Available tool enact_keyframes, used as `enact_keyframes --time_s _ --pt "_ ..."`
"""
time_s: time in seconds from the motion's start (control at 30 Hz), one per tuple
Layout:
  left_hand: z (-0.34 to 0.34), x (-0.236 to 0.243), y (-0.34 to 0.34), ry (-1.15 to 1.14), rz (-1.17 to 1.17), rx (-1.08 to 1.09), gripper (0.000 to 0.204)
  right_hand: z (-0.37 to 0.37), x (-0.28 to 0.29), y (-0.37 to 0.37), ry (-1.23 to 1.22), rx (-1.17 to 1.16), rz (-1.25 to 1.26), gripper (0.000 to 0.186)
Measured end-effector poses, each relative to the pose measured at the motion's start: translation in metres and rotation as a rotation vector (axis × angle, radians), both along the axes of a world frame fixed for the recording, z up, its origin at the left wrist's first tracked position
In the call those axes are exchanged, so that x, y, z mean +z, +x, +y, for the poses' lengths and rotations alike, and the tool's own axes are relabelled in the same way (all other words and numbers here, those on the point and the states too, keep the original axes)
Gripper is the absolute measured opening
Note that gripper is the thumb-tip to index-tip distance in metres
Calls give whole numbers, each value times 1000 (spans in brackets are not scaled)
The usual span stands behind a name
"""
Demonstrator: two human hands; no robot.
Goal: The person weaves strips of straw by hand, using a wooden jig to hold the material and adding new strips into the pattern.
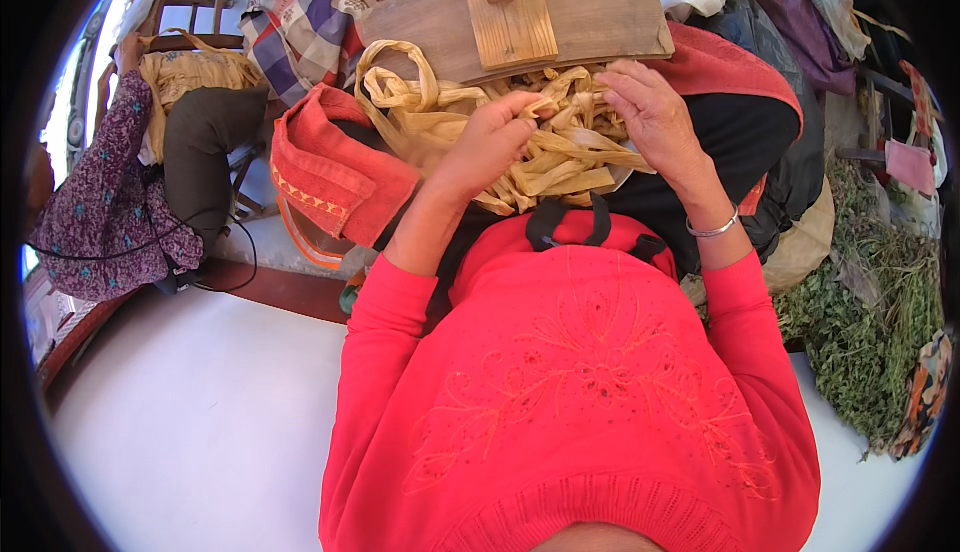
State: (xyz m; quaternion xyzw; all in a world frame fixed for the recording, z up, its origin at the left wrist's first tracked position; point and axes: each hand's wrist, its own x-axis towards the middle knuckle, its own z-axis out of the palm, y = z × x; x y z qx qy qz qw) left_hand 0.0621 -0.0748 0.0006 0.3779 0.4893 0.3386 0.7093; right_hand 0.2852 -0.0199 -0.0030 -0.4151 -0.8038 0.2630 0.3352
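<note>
A tangled heap of flat, tan, husk-like strips (570,174) lies in my lap. My left hand (490,142) is closed, pinching a tan strip between thumb and forefinger at the heap's upper middle. To its right, my right hand (655,117) has its fingers bent together around the end of a strip. A thick braided-looking length of the same material (395,92) loops out to the left. Just beyond the hands rests a wooden board (590,12) with a lighter crosspiece and a small block.
Red towels (340,167) drape both sides of my lap. At the left, another person in a patterned purple sleeve (110,192) sits with a bundle of tan strips (195,92). Dried green plants (860,322) pile up on the right. A wooden chair (205,2) stands far left.
</note>
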Motion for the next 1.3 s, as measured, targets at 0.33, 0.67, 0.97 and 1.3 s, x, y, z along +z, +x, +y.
enact_keyframes --time_s 0.33,0.67,0.97,1.3 --pt "6 6 62 -91 -363 10 11 -18 21 -19 213 4 -187 18" --pt "40 52 -6 407 524 -228 28 -10 35 -3 -587 291 -59 29" --pt "14 40 29 55 -295 124 28 3 31 -50 -816 4 730 22" --pt "17 -3 24 230 43 152 19 9 21 -51 21 -117 -196 15"
